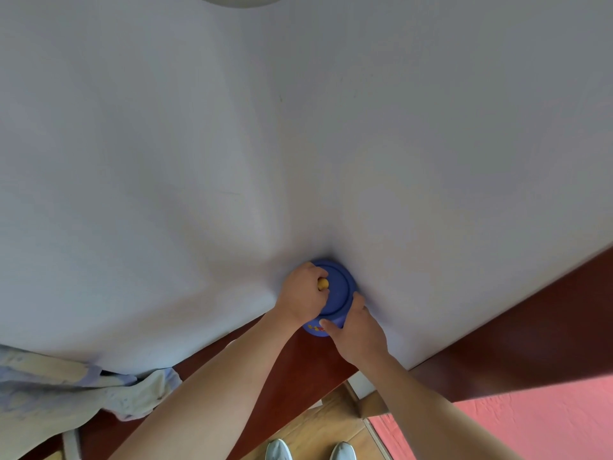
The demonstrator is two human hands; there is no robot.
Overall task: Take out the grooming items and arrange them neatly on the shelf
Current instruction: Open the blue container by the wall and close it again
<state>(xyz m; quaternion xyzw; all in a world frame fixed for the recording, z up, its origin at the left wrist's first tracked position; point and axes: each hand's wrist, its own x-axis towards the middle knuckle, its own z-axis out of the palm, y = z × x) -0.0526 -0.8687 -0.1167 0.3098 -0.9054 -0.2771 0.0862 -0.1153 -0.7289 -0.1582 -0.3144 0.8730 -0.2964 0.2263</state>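
Blue round container (335,295) sits at the near edge of the white bedsheet (298,144). Left hand (303,295) is fisted tight on the yellow lid knob (322,284). Right hand (356,330) clamps the container's side — thumb in front, fingers curled behind.

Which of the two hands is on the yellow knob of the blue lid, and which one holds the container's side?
The left hand grips the yellow knob on top of the lid; the right hand wraps the blue container lower down, steadying its side.
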